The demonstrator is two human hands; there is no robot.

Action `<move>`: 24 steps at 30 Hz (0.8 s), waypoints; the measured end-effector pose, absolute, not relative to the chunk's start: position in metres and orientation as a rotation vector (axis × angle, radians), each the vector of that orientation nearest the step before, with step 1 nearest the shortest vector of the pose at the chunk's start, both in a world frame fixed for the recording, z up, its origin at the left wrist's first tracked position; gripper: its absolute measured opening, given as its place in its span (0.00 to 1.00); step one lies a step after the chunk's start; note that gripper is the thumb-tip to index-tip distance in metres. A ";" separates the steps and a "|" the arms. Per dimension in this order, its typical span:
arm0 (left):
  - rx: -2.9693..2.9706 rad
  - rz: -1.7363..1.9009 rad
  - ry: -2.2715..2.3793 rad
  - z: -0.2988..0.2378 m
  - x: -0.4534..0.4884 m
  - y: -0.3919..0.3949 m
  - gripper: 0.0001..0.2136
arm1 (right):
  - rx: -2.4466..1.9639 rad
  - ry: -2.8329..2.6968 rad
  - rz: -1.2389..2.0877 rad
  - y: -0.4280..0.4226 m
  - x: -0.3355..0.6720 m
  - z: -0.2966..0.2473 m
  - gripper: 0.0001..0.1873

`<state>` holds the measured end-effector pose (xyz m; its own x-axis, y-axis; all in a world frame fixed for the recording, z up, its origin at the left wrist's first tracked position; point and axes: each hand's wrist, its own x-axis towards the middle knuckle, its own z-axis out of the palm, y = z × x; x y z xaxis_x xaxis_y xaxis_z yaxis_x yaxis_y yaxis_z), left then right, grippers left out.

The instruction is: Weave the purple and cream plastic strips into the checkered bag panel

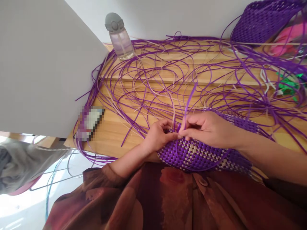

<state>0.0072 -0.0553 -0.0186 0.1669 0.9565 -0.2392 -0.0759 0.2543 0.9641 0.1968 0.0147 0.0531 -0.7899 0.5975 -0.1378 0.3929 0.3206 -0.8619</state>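
Observation:
A purple and cream woven basket [203,156] lies at the table's front edge against my clothes. My left hand [159,135] is closed on its upper left rim, thumb on the near side and fingers curled behind. Just to the right, my right hand [203,127] pinches a purple plastic strip [191,99] at the rim, and the strip's free end points up and away. Both hands' fingertips nearly meet there. The basket's far rim is partly hidden behind my right hand and forearm.
Long loose purple and cream strands spread over the wooden table [115,127]. A water bottle [121,38] stands at the back left, a blurred-out flat object [92,123] lies front left. Another purple woven basket [259,24] and green strips [289,83] are at right. Walls border back and left.

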 end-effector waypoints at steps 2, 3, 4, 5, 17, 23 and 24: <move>1.018 1.063 1.158 -0.017 0.011 -0.060 0.21 | -0.813 -2.514 1.198 0.017 0.186 0.057 0.09; 1.017 1.099 1.167 -0.017 0.013 -0.062 0.21 | -0.811 -2.510 1.132 0.020 0.181 0.057 0.09; 1.016 1.118 1.171 -0.017 0.014 -0.063 0.21 | -0.834 -2.476 1.114 0.023 0.176 0.055 0.09; 1.016 1.126 1.172 -0.017 0.015 -0.064 0.20 | -0.869 -2.434 1.132 0.026 0.173 0.053 0.09; 1.001 1.208 1.115 -0.014 0.020 -0.068 0.17 | -1.136 -1.981 1.637 0.034 0.165 0.035 0.09; 0.883 1.226 1.086 -0.016 0.022 -0.069 0.17 | -1.309 -2.407 1.075 0.034 0.169 0.036 0.05; 0.861 1.211 1.079 -0.016 0.022 -0.068 0.18 | -1.319 -2.461 0.990 0.034 0.172 0.039 0.05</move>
<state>0.0217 -0.0683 -0.0160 0.0149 0.9842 -0.1762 -0.2884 0.1729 0.9418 0.1722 0.0344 0.0389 -0.5905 0.7935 -0.1471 0.6743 0.3849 -0.6302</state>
